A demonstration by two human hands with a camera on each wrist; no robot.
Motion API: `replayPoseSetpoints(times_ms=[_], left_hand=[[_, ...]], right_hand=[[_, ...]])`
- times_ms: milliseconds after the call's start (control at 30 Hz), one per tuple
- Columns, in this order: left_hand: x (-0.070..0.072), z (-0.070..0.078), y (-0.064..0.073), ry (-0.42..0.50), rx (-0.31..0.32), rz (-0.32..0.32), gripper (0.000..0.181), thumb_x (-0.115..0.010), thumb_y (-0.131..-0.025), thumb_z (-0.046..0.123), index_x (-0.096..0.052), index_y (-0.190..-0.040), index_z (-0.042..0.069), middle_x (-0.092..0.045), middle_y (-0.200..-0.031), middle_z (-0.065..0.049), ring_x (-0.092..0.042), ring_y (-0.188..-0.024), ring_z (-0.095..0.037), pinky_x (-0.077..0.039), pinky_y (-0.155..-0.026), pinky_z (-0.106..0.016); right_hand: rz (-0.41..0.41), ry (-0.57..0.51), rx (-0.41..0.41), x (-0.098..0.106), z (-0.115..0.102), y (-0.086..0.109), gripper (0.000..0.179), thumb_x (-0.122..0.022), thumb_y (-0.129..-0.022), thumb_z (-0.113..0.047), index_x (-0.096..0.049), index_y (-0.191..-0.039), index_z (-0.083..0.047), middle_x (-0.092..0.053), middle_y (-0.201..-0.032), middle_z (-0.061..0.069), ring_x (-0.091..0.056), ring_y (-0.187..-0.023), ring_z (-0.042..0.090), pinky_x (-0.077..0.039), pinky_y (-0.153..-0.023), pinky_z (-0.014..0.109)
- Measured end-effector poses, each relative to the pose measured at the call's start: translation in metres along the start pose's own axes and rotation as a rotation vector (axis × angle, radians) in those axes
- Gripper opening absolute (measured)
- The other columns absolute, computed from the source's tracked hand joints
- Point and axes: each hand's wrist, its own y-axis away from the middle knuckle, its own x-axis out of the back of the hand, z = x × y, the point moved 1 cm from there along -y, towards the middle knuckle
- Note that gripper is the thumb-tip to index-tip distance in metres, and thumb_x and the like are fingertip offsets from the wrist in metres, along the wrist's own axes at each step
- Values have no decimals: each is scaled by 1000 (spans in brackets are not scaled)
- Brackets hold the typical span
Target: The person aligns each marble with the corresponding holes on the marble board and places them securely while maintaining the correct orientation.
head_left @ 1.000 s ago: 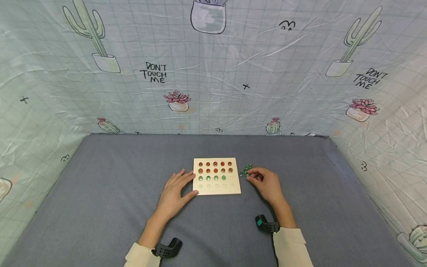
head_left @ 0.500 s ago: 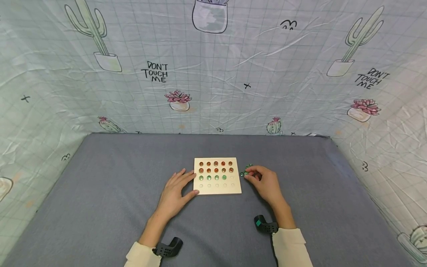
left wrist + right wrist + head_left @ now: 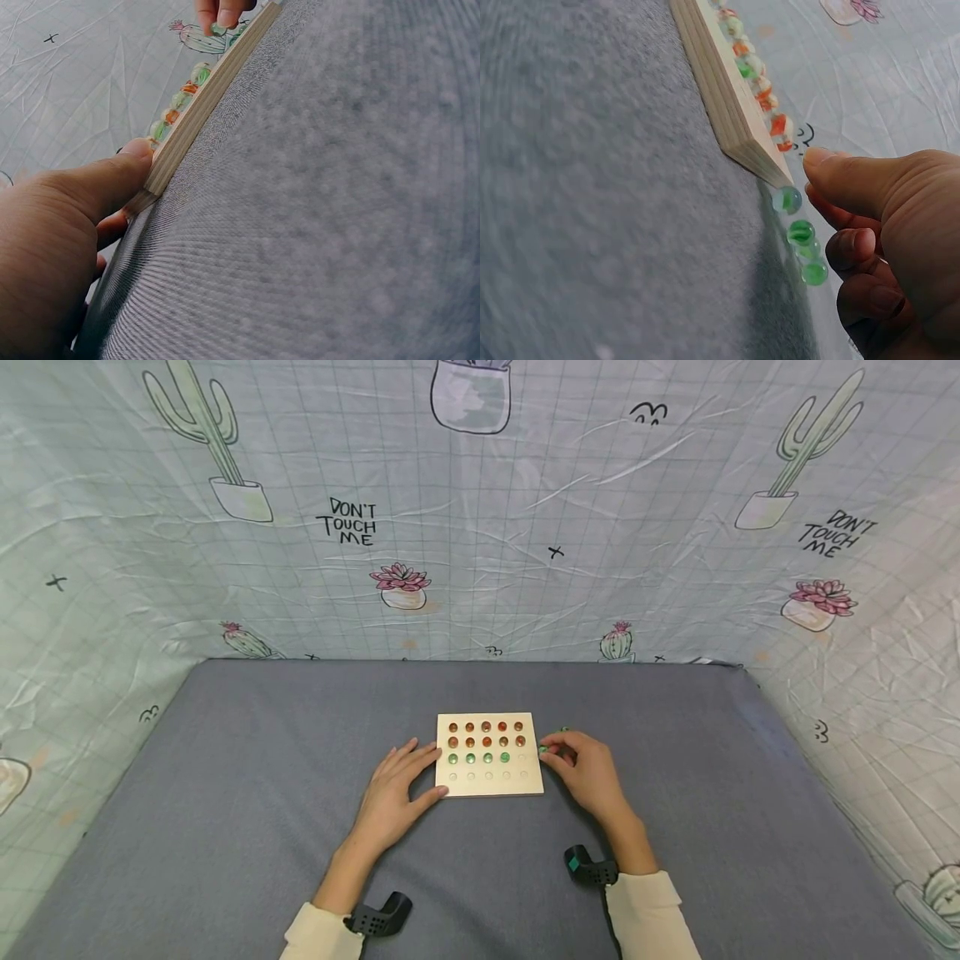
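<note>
The right hand (image 3: 583, 768), fingers curled, hovers over loose green marbles (image 3: 801, 232) just beside the wooden board's (image 3: 490, 783) right edge; whether it pinches one, I cannot tell. The left hand (image 3: 393, 793) lies flat, steadying the board's left edge.

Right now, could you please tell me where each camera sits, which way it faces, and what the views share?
Head: above, facing forward and down at the wooden board, both forearms showing.
Left wrist: low on the grey cloth, looking along the board's edge; left hand touches its corner.
Right wrist: low, facing the board's far side; right hand beside loose green marbles.
Shared: board and marbles.
</note>
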Motion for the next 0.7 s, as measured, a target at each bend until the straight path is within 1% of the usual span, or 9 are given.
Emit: replayPoseSetpoints(times_ms=[167, 533, 700], left_hand=[[1, 1, -1, 5, 5, -2, 56, -66, -78, 40, -53, -125, 14, -48, -130, -1, -31, -127, -23, -16, -108, -39], [2, 3, -2, 1, 20, -16, 56, -67, -78, 39, -53, -126, 14, -48, -129, -1, -30, -127, -23, -15, -109, -38], [2, 2, -2, 0, 24, -17, 56, -67, -78, 40, -53, -125, 14, -48, -129, -1, -30, -127, -23, -15, -109, -38]], right_hand=[[-17, 2, 29, -5, -3, 0, 16, -72, -75, -14, -68, -91, -12, -54, -72, -7, -39, -53, 7, -34, -44, 22], [-49, 15, 24, -13, -7, 0, 16, -71, -76, -14, -68, -92, -13, -52, -74, -8, -40, -54, 7, -35, -44, 22], [-52, 14, 43, -16, -10, 0, 17, -71, -77, -13, -68, -93, -14, -52, -75, -8, -40, -55, 8, -35, -45, 23]])
